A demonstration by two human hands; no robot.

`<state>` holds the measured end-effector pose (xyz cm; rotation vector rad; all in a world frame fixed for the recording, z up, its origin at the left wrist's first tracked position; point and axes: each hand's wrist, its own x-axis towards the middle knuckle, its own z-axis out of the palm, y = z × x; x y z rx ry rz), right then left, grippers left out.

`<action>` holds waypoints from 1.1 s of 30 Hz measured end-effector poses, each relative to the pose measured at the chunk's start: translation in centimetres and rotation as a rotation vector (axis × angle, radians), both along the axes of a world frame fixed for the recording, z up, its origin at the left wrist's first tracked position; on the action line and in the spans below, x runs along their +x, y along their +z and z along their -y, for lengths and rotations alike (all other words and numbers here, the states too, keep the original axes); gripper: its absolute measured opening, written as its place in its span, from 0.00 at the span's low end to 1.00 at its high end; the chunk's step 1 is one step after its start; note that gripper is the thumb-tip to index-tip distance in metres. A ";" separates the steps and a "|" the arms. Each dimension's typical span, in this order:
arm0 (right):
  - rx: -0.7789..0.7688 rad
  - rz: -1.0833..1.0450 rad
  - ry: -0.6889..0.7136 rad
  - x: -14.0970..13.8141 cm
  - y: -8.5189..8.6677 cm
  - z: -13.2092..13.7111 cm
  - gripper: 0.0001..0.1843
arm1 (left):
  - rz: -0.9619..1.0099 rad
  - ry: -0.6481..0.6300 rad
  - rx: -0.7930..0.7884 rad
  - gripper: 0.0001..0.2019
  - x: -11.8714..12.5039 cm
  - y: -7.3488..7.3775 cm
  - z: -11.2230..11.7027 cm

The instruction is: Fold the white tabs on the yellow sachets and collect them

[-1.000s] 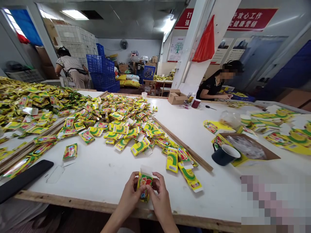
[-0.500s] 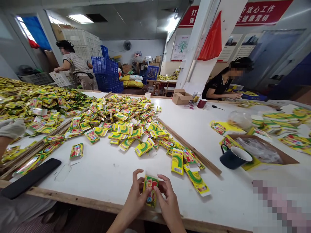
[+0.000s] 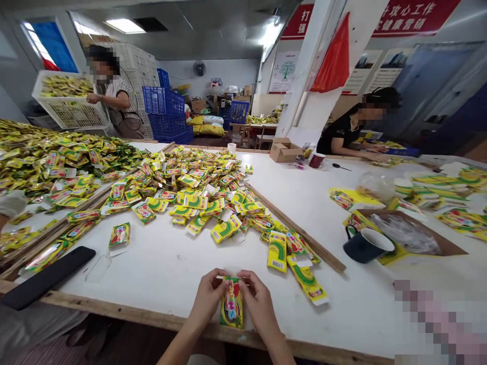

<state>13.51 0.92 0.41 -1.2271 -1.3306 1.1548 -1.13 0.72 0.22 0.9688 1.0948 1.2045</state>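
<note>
The left hand (image 3: 209,290) and right hand (image 3: 257,296) have fingers clamped on the top end of a box (image 3: 231,310) at the table (image 3: 163,279) edge, apparently closing it, which next calls for even thumb pressure.

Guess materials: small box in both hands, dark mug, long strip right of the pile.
Small box: probably thin printed card, slightly glossy; flat panels, straight edges.
Dark mug: glazed ceramic or enamelled metal, can't tell; smooth dark outside, pale inside.
Strip: likely bare wood, matte; brown, uneven tone.
</note>
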 end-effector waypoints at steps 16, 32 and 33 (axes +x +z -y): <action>0.045 0.053 -0.035 -0.5 1.8 0.9 0.16 | -0.207 -0.016 0.112 0.12 -0.7 1.6 0.3; -0.043 0.047 0.020 -0.2 3.5 0.2 0.15 | -0.109 -0.030 0.101 0.11 -0.6 1.8 0.5; -0.045 0.050 0.032 -0.1 3.6 0.2 0.15 | -0.107 -0.034 0.104 0.11 -0.6 1.7 0.7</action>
